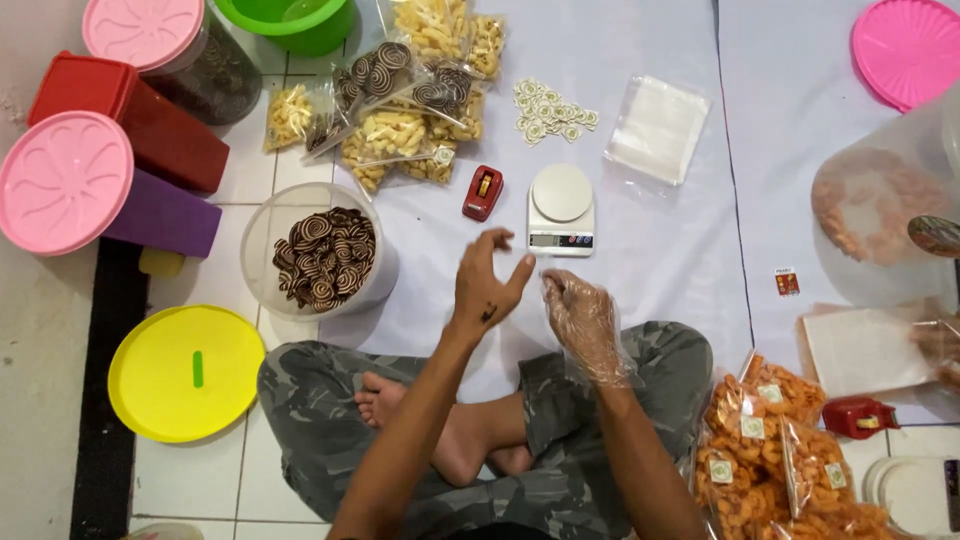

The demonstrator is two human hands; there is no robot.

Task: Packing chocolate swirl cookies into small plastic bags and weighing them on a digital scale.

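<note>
Left hand (487,283) raised (fingers spread) beside gloved right hand (580,322)

left hand (487,285) bare — right hand (583,322) in plastic glove | scale (561,210) near

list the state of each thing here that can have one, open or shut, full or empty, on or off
left hand: bare, fingers spread, holding nothing
right hand: in a clear plastic glove, empty
clear tub: lid off, partly filled with spiral biscuits
yellow lid: off, flat on the floor
kitchen scale: platform bare; display too small to tell
green bowl: open
</note>
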